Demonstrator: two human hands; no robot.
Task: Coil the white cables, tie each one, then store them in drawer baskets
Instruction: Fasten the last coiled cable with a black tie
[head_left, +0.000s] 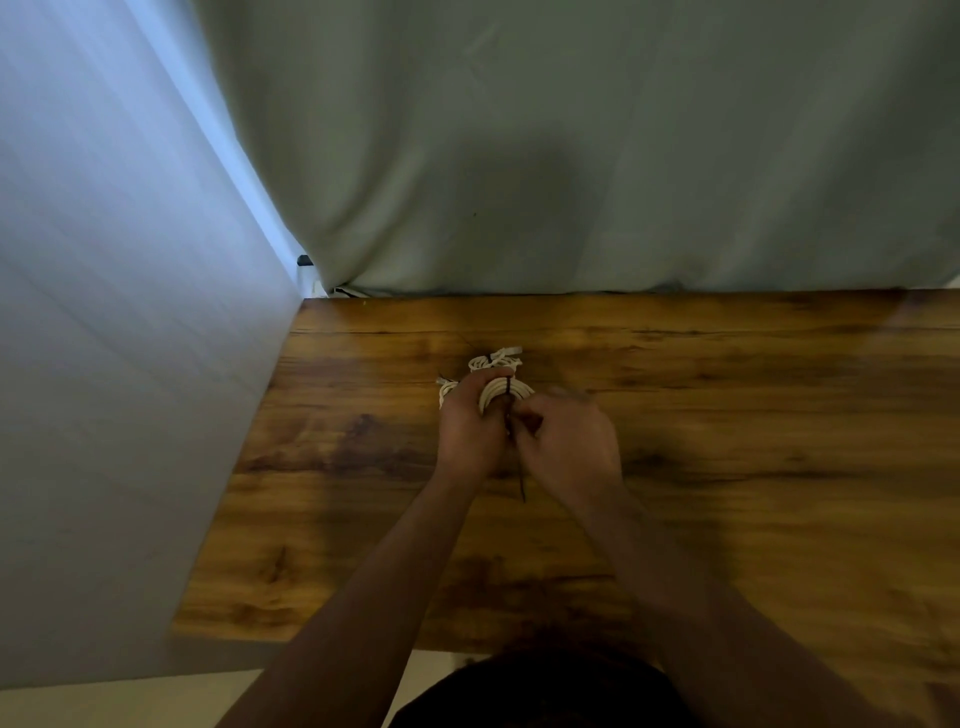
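White coiled cable (506, 392): located just above the brown wood-grain surface (727, 467), near its middle, gripped in the left hand (467, 431), whose fingers curl over the loops. A thin black tie (521, 480) crosses the coil, and its free tail hangs toward the person. The right hand (571, 447) is closed, fingertips pinched on the tie close to the coil. Motion blur hides whether the tie is locked.

A second white cable coil (496, 359), already banded in black, lies just behind the held coil. A third white cable bundle (447, 388) lies partly hidden beside the left hand. No drawer baskets are in view.

Probable faults from this state:
- Loops spring open. Cause: the left-hand grip relaxes before the tie is tight.
- Tie slips off the pinch. Cause: the tail is thin and the hold is narrow.
- Tie catches only some loops. Cause: outer turns shift under the fingers.
- Neighbouring coils are dragged or snagged. Cause: they lie touching or almost touching the work area.
- Tie cinches crooked. Cause: the pull runs at an angle to the coil.
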